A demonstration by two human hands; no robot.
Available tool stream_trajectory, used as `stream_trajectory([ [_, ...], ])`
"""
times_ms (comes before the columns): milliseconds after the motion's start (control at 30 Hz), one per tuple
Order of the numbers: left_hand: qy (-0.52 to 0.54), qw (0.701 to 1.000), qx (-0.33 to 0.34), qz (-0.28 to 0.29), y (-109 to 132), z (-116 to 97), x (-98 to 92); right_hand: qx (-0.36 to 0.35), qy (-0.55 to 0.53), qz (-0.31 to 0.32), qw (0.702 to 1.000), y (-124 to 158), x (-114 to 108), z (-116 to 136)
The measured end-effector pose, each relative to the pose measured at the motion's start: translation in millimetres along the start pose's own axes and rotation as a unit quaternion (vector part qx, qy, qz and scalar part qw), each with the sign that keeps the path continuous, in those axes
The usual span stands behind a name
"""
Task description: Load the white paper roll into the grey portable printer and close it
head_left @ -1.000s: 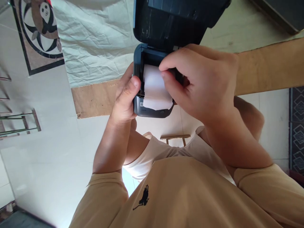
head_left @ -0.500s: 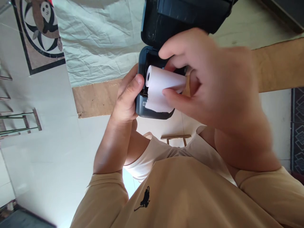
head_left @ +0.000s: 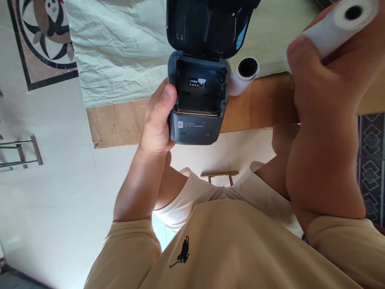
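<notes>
A dark blue-grey label printer is held by its left side in my left hand, the thumb over its rim. Its black lid stands raised, and the paper compartment shows bare inside with a small printed label at the back. At the upper right, my right hand is closed around a white paper roll, whose dark core faces up. Another white roll with a black end stands just right of the printer, partly hidden by it.
A pale green cloth covers the table, whose wooden edge runs across in front of me. A small stool is below between my legs, and a metal-framed stool stands at the left on the tiled floor.
My right hand has lifted the paper roll out of the printer and carried it to the upper right. The other white roll has come into view. My left hand still holds the printer.
</notes>
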State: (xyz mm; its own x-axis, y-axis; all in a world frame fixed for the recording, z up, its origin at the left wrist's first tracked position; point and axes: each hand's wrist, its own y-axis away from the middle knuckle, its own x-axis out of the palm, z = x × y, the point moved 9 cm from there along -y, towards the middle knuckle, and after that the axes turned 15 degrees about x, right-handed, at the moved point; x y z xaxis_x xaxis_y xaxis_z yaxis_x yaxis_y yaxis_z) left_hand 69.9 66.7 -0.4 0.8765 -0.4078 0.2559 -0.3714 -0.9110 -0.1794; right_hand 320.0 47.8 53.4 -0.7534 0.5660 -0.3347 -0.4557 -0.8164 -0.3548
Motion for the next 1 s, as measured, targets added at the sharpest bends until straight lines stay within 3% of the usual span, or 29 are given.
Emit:
stream_trajectory([
  [133,0.051,0.996,0.067,-0.006,-0.9,-8.5,-0.3,-0.029,0.2,0.034,0.979,1.4,4.9,2.6],
  [333,0.069,0.996,0.053,-0.027,-0.2,-6.2,6.2,0.028,0.235,0.093,0.967,2.7,13.1,-1.0],
  [433,0.075,0.988,0.069,-0.116,0.6,-6.5,0.5,-0.024,0.244,0.028,0.969,11.2,5.1,22.0],
  [467,0.078,0.985,0.095,-0.118,-0.1,-10.3,0.9,-0.057,0.235,-0.001,0.97,17.0,2.0,33.9],
  [533,0.083,0.99,0.08,-0.081,-1.4,-7.3,6.2,-0.108,0.192,-0.02,0.975,30.9,1.6,54.3],
  [633,0.07,0.994,0.056,-0.057,-1.5,-3.8,3.4,-0.08,0.136,0.064,0.985,43.5,21.4,60.9],
  [767,0.053,0.994,0.068,-0.064,-2.1,-6.9,0.1,0.017,0.163,0.188,0.968,48.7,52.6,42.5],
  [833,0.055,0.995,0.058,-0.066,-2.1,-5.7,4.5,0.026,0.186,0.199,0.962,47.5,57.0,36.6],
  [967,0.044,0.987,0.067,-0.141,-0.4,-5.4,-2.0,-0.004,0.21,0.178,0.961,44.4,55.8,36.4],
  [1000,0.04,0.99,0.068,-0.119,-1.6,-4.7,1.0,-0.009,0.21,0.17,0.963,43.9,55.0,36.6],
])
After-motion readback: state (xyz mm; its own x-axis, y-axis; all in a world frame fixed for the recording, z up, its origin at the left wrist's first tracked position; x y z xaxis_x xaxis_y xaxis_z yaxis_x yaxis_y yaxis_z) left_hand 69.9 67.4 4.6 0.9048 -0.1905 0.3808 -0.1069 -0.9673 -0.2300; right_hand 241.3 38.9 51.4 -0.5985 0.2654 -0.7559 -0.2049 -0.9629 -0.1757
